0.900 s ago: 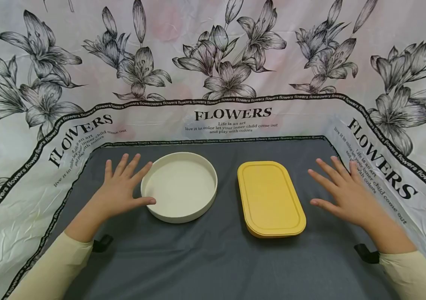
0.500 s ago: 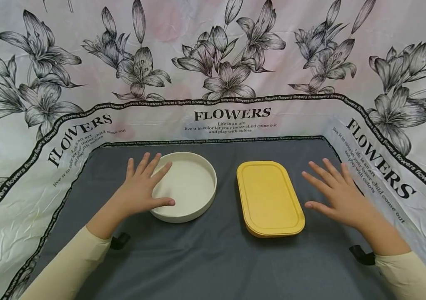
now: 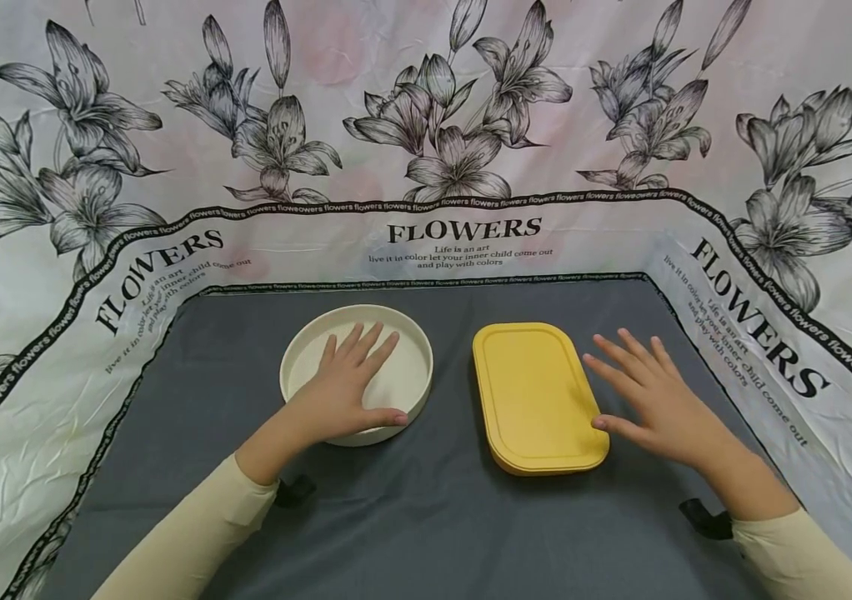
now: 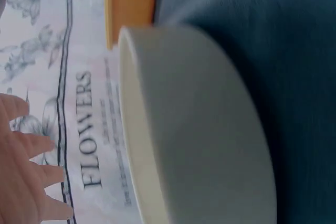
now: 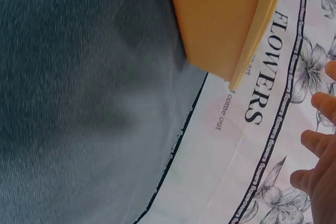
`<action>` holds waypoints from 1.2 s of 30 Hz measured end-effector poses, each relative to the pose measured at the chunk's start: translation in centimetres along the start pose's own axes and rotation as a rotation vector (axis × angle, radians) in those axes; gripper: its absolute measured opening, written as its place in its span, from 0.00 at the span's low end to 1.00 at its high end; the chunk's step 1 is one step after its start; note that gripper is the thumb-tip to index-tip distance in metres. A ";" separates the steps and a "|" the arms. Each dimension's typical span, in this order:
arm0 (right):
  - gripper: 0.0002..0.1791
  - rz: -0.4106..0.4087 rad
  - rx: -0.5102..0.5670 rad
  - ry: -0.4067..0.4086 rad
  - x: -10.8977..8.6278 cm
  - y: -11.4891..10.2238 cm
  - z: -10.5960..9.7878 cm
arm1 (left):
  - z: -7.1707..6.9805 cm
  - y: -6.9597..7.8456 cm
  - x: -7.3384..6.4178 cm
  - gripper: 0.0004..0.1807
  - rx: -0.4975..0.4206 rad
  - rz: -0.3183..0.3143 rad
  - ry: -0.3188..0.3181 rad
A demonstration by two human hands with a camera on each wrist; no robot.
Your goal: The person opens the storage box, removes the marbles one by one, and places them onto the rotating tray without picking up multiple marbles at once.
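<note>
A round, shallow cream dish [image 3: 306, 354] stands on the grey cloth, left of centre. Above it my left hand [image 3: 339, 392] is spread, its fingers straight and covering part of the dish. The left wrist view shows the side wall of the dish [image 4: 205, 129] below the fingers, with a gap between. To the right lies a yellow rectangular box with a lid [image 3: 538, 396]. My right hand [image 3: 654, 404], fingers also spread, hovers beside its right edge; the thumb overlaps that edge in the head view. In the right wrist view the hand appears apart from the box [image 5: 223, 19].
Grey cloth [image 3: 411, 533] covers the work surface. Behind and at both sides rises a white fabric backdrop [image 3: 306, 242] printed with lilies and the word FLOWERS. A black strap piece [image 3: 706, 518] shows under the right wrist.
My left hand has moved right, from the dish's left edge to over the dish. My right hand has moved left, closer to the yellow box. Dish and box have stayed put.
</note>
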State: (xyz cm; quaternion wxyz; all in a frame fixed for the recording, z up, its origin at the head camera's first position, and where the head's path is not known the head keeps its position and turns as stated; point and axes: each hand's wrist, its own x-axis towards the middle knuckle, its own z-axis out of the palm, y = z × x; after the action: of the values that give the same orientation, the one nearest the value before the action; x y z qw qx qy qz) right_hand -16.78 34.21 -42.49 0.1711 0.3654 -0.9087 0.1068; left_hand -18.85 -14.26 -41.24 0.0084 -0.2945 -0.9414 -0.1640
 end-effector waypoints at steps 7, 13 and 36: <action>0.47 -0.009 0.026 -0.012 0.0 -0.9 0.6 | 1.7 3.0 0.9 0.66 -0.111 0.043 -0.001; 0.48 0.001 0.032 -0.035 -0.1 -1.5 0.9 | 3.1 5.3 1.5 0.69 -0.212 0.051 -0.016; 0.51 -0.041 0.122 -0.074 0.3 -4.4 2.3 | 10.7 10.0 2.9 0.77 -0.740 -0.192 -0.096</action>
State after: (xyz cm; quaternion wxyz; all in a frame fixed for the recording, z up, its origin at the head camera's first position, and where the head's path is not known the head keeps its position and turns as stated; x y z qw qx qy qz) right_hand -14.41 30.20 -44.19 0.1172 0.3971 -0.8986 0.1448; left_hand -14.85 -1.58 -48.02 -0.1576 -0.1956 -0.8413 -0.4787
